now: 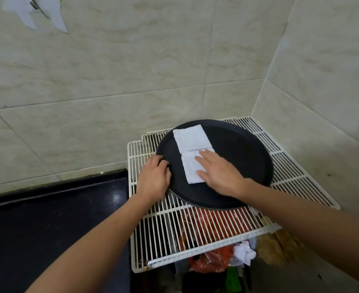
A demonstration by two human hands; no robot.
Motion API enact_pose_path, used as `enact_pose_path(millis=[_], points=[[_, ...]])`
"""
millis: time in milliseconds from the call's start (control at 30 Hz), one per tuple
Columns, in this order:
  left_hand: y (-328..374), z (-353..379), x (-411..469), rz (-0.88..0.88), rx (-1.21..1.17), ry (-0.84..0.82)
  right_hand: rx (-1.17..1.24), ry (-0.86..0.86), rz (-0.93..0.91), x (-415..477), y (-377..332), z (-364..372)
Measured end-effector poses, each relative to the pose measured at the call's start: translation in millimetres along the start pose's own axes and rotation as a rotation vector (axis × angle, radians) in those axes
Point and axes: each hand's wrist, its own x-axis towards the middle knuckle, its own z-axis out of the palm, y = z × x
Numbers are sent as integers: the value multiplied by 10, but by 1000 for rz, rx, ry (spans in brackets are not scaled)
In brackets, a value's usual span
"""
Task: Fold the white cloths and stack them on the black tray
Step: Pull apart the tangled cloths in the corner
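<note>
- Pressing down on the nearer white cloth [192, 170] in the head view, my right hand [221, 174] lies flat with its fingers straight and a little spread, gripping nothing.
- To do this well, I judge I should smooth from the fold outward so the layers do not creep.
- My left hand [153, 176] curls its fingers over the rim of the black tray [237, 149] at its 9 o'clock. A firm hold seems wise, as the tray rests on a wire rack [195, 229] and could slide.
- Both cloths lie on the tray's left half, the far white cloth [192, 138] toward 11 o'clock and the nearer toward 8 o'clock. Their edges touch, side by side and not yet stacked.
- Next, I think, one goes on the other, corners matched.
- Each looks thin, matte and white, a neat rectangle with crisp corners. Layered edges show along the far one's near side.
</note>
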Motion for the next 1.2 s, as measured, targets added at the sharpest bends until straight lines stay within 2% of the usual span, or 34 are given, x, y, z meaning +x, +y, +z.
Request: enact_pose_path(millis=[100,333,467,567,700,800,967,1100,1200], points=[[8,1,8,-3,2,-9,-21,-106,38,24,-2,115],[-8,18,16,21,-19,-23,-27,-152,1,37,122,142],[-26,-37,62,40,-2,-113,-27,-161,22,52,89,60],[-22,-167,3,30,36,-151,-50,-58,29,1,-33,-32],[-67,-469,-222,-1,49,-68,-33,172,-37,-81,-328,-254],[-183,-712,-577,-121,77,-27,-19,256,-141,-135,-647,-358],[-419,-1154,-1697,-354,167,-32,60,292,-335,-204,-1415,-214],[-711,-1553,-2840,-553,274,-110,114,196,-506,-399,-2360,121],[-908,-1890,-3560,-701,341,-101,88,132,-662,-535,-3115,291]])
